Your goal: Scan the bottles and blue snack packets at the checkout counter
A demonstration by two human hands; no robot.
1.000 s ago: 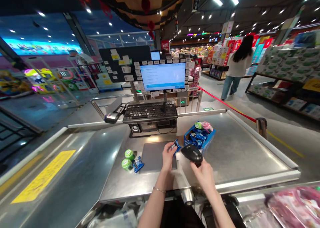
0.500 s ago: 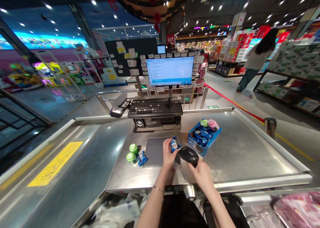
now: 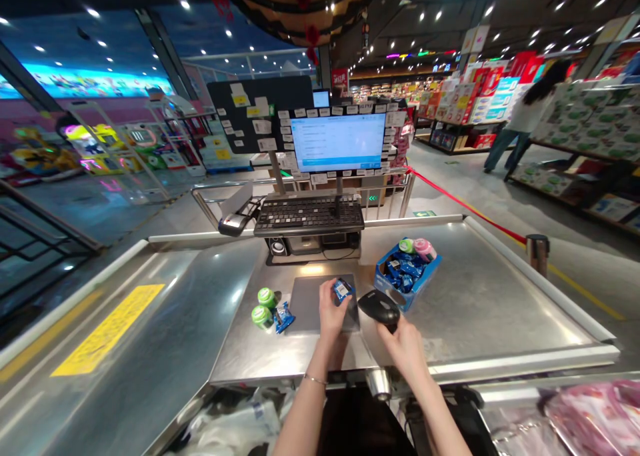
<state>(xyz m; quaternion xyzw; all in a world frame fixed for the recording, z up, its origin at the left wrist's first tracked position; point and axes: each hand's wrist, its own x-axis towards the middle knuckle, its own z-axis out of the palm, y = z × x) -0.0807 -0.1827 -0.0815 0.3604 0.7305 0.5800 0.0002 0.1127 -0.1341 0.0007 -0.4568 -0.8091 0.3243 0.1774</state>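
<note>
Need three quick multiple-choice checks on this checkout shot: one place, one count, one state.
1. Where is the blue packet in the left hand?
A. Over the grey mat
B. Inside the blue carton
C. On the keyboard

2. How many green tubs sit left of the mat?
A. One
B. Two
C. Four

3. The black handheld scanner is:
A. Lying on the counter
B. Held in the right hand
C. Inside the carton

1: A, the hand holds it above the mat.
2: B, a pair stands there.
3: B, the fingers wrap beneath it.
</note>
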